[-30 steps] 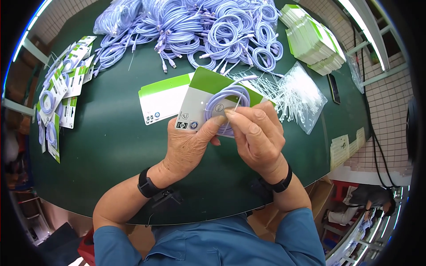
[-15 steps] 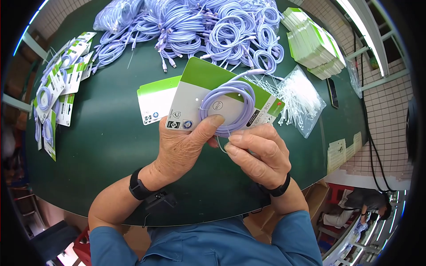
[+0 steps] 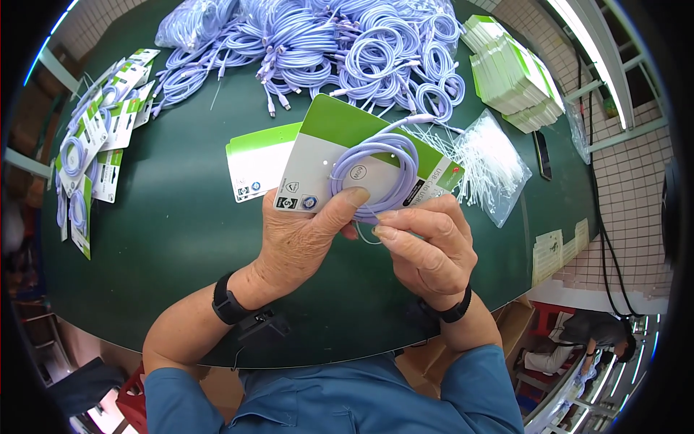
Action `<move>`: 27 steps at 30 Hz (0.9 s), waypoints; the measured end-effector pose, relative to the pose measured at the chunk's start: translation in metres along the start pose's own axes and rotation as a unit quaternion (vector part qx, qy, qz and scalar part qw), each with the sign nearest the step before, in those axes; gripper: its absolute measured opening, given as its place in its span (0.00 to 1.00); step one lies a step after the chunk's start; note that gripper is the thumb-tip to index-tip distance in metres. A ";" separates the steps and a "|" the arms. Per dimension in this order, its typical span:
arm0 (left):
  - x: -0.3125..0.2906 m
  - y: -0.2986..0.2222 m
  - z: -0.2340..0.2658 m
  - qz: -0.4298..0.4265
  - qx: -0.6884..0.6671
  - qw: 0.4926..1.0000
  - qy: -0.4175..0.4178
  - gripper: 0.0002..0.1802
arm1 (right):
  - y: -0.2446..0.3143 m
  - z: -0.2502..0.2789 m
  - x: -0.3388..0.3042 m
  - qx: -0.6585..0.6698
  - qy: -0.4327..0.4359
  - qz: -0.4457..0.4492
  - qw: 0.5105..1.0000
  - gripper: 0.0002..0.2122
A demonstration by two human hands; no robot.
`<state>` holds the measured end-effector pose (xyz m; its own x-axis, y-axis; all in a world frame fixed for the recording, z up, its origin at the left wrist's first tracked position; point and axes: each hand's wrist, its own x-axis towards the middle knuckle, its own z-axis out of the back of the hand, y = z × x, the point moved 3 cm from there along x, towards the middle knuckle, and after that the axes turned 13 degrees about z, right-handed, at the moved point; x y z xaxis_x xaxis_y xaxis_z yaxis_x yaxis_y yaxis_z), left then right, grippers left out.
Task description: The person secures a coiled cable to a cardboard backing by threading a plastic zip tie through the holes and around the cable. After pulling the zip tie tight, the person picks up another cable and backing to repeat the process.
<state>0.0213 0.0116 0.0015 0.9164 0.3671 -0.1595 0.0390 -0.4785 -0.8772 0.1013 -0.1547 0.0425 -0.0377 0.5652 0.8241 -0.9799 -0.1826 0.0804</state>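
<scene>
My left hand [image 3: 307, 220] grips a green-and-white backing card [image 3: 307, 163] from its lower edge, thumb pressed on a coiled lilac USB cable [image 3: 410, 163] that lies against the card's front. Close by on the right, my right hand [image 3: 430, 246] pinches a thin white cable tie [image 3: 370, 241] at the lower edge of the coil. The tie hangs in a loop below the card; where it passes behind is hidden. Beyond the card's left side, a few more flat backing cards [image 3: 256, 163] lie on the green table [image 3: 159, 239].
A big heap of lilac cables [image 3: 303, 43] fills the far side. Cards with coiled cables [image 3: 90, 137] overlap at the left. A bag of white cable ties [image 3: 495, 170], stacked cards [image 3: 513, 72] and a phone [image 3: 542, 154] sit at the right. Another person [image 3: 596, 329] works at lower right.
My right hand has shifted slightly right and down, still pinching the tie. The card and coil in my left hand have barely moved.
</scene>
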 end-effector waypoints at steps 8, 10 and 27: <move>0.000 0.000 -0.003 -0.014 -0.004 1.000 -0.005 0.15 | -0.005 -0.003 0.000 0.003 -0.013 -0.005 1.000 0.16; 0.000 0.000 -0.003 -0.009 0.000 1.000 -0.003 0.15 | -0.004 -0.004 0.000 0.002 -0.012 -0.008 1.000 0.16; 0.000 0.015 0.003 0.003 0.038 0.999 0.006 0.12 | 0.000 -0.008 0.006 0.011 0.064 -0.020 0.998 0.14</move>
<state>0.0203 0.0068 -0.0127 0.9216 0.3536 -0.1603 0.0030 -0.4195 -0.9078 0.0996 -0.1446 0.0430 -0.0255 0.6703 0.7417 -0.9766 -0.1752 0.1247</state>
